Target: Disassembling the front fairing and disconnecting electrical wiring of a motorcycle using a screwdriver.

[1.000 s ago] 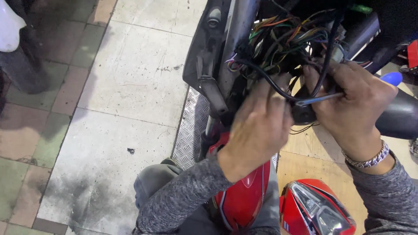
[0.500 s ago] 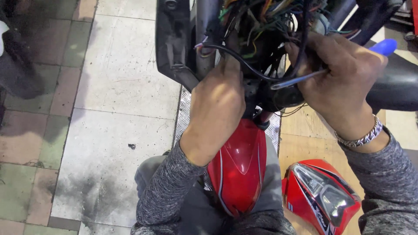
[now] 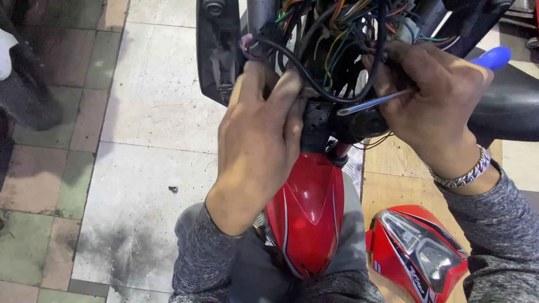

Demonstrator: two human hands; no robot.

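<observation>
To the left of the glossy red front mudguard point(image 3: 306, 216) lies a floor of pale grey and worn green and brown paving tiles point(image 3: 140, 168), smudged with dark stains. Up and left of the mudguard hangs a black plastic fairing panel point(image 3: 216, 53), its inner side turned to the camera. The left hand point(image 3: 258, 140) reaches up just above the mudguard, back of the hand towards the camera, its fingers point(image 3: 281, 92) curled closed and pressing on a black cable point(image 3: 306, 78) and the black housing behind it; what exactly the fingertips pinch is hidden. Straight above the mudguard sits a tangled bundle of green, yellow, orange and black wires point(image 3: 337, 33), exposed in the open headstock. Up and right of the mudguard, the right hand point(image 3: 441, 104), with a silver chain bracelet point(image 3: 463, 174) at the wrist, is closed around a screwdriver with a blue handle and shiny steel shaft point(image 3: 373, 104); the tip points left into the black housing below the wires, and the handle end sticks out beyond the knuckles. Right of the mudguard and lower, a detached red headlight cowl with a clear lens point(image 3: 418, 252) rests on the yellowish floor.
</observation>
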